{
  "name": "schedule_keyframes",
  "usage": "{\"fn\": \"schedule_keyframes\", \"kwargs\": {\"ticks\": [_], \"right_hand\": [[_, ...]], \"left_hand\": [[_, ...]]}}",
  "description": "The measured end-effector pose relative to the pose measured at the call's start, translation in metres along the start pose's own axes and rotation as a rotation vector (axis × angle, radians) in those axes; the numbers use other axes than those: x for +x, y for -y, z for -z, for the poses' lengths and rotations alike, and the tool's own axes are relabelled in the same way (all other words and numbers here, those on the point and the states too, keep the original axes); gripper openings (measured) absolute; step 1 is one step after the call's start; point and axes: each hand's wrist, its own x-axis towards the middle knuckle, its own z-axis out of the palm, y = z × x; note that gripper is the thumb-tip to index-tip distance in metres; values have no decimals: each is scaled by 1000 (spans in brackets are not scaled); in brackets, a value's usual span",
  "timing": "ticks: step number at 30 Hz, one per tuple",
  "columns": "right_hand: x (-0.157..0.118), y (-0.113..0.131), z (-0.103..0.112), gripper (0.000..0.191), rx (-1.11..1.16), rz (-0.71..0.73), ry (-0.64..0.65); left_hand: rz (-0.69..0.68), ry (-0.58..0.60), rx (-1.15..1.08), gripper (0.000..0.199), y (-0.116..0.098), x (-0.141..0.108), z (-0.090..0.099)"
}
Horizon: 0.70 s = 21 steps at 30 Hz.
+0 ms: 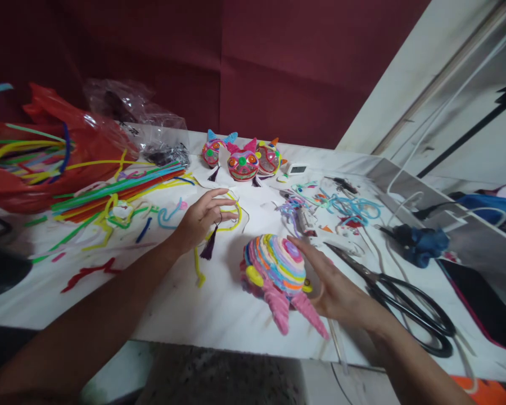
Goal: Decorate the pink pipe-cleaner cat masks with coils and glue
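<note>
My right hand [333, 287] is wrapped round the side of a ball [276, 259] coiled in rainbow stripes of pipe cleaner, with pink pointed ears [277, 309] toward me. The ball is tilted, and its far side is hidden. At centre left, my left hand [206, 216] pinches the thin cord of a dark purple tassel [208, 246], which hangs below the fingers. Close beside that hand, a bent yellow pipe cleaner [236, 216] lies on the white table. Three finished animal heads, including a pink-eared one [243, 162], stand at the back.
Bundled pipe cleaners [122, 191] and a red bag [84, 135] with more of them lie left. Large black-handled scissors [398, 292] rest right, near tangled scraps [346, 205] and cables. A small white digital display [297, 169] stands behind. The table's front edge [236, 349] runs near me.
</note>
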Motion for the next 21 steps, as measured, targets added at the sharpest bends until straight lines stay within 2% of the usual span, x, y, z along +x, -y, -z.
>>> {"fn": "schedule_keyframes", "kwargs": {"ticks": [3,7,10,12,16,18,21], "right_hand": [[-3,-1,1,117,-22,27,19],[-12,-6,9,123,-62,-20,74],[-15,-4,28,105,-81,-61,139],[-7,3,46,87,-76,-105,116],[43,27,69,41,2,-96,-26],[78,40,67,28,53,-59,-66],[126,54,49,22,110,-5,6]], "left_hand": [[-8,14,-7,68,-2,-1,-2],[-36,33,-19,68,-3,-3,-4],[-64,55,-31,71,-3,-5,-6],[-83,71,-28,72,-4,-8,-9],[-131,113,20,69,-5,-12,-12],[-145,132,34,69,-5,-14,-13],[-153,149,26,78,-6,-15,-13]]}}
